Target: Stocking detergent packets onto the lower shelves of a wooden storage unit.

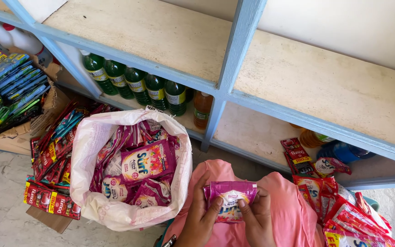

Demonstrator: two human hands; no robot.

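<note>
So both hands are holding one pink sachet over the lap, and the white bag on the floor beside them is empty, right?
Not quite. In the head view the white bag is full of pink sachets. Left hand and right hand do hold one pink sachet.

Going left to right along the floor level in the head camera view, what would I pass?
Cardboard box of green and blue sachets → red sachet strips → white sack of pink sachets → pink sachet held by both hands → pile of red sachets.

light: bright, even daylight | shadows: deep under the upper shelf (170, 41), over the green bottles (136, 82) | glare: sheen on the white plastic bag (92, 137) | focus: sharp throughout | edges: slight wide-angle bending of shelf lines
</note>
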